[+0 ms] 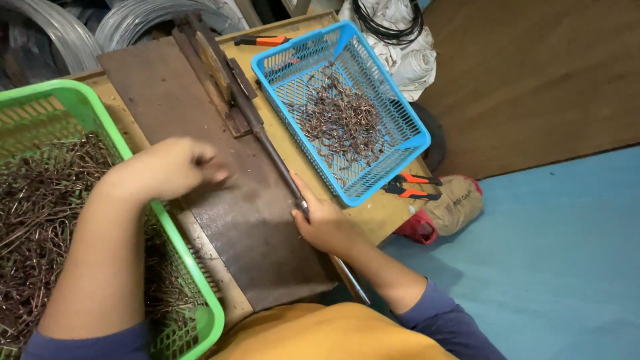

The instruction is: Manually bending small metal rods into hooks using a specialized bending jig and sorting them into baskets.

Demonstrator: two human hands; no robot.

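Fingers of the right hand (327,223) are wrapped around a long dark metal lever (277,163), a slim rod that runs up from the fist to a rusty hinged block on a worn steel plate (260,247). The left hand (170,167), blurred, is loosely curled above the plate's edge; what its fingertips pinch, I cannot tell. Bent brown wire pieces (40,200) fill the green plastic basket (193,267) under that forearm, and more lie in a blue mesh basket (407,143) beyond the right knuckles.

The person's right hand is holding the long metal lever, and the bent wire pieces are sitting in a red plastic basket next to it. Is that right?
Not quite. The basket beside the long metal lever is a blue plastic basket, not red; the head view shows it. The rest holds: the right hand grips the lever, and the bent wire pieces lie in that basket.
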